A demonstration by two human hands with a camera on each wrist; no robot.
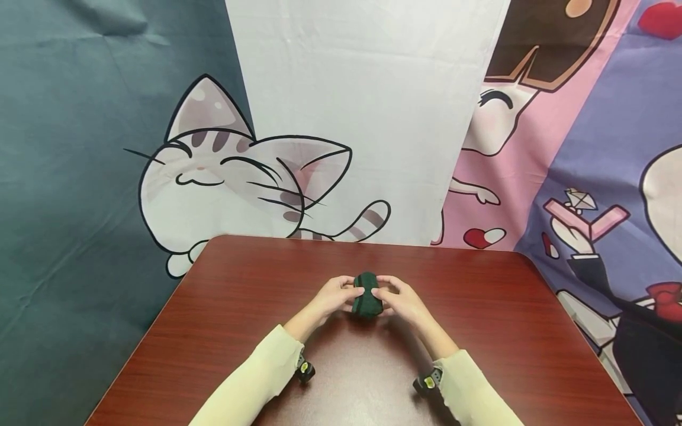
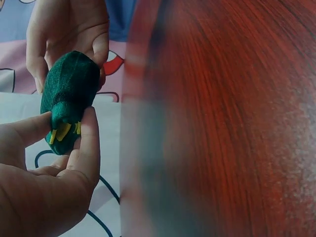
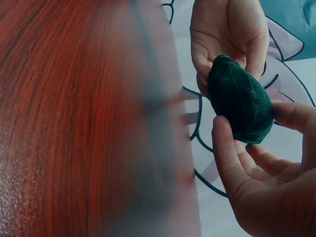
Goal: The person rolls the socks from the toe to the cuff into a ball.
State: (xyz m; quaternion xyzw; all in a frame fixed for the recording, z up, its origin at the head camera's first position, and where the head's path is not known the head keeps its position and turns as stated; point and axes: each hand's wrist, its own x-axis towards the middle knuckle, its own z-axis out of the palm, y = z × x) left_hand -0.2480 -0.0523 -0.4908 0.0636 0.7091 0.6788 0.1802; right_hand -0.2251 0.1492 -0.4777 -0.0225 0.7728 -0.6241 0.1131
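Note:
A small, tightly folded dark green cloth bundle (image 1: 367,303) is held between both hands, close over the middle of the table. My left hand (image 1: 331,297) pinches its left end, thumb on the near face and fingers behind. From the other side my right hand (image 1: 404,300) grips the right end in the same way. In the left wrist view the bundle (image 2: 74,84) shows a darker band and yellow marks near the left fingertips. Its plain, rounded right end (image 3: 242,106) faces the right wrist view, set between the right thumb and fingers.
The reddish-brown wooden table (image 1: 256,278) has rounded far corners. Behind it hangs a printed cloth backdrop (image 1: 362,106) with a cartoon cat and figures. A wrist camera (image 1: 305,370) sits at the left cuff, another camera (image 1: 426,383) at the right.

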